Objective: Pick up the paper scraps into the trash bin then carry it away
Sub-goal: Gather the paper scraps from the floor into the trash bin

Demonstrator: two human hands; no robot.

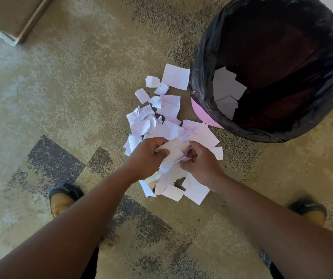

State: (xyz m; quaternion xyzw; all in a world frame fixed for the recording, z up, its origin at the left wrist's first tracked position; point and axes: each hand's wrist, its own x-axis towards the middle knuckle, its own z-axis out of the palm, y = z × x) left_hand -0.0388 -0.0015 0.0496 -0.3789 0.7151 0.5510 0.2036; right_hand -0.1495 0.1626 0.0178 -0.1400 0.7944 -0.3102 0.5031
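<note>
A heap of white paper scraps (167, 111) lies on the carpet, just left of and below a pink trash bin (202, 111) lined with a black bag (202, 63). A few scraps (227, 87) lie inside the bin. My left hand (145, 158) and my right hand (199, 166) are side by side over the near end of the heap, both closed on one bunch of crumpled scraps (174, 154) between them. More scraps (193, 190) lie under and below my hands.
The patterned beige and grey carpet (71, 97) spreads to the left. A furniture edge (10, 27) sits at the top left corner. My two feet in shoes (61, 198) (310, 212) stand on either side of the heap. A wall base runs behind the bin at the right.
</note>
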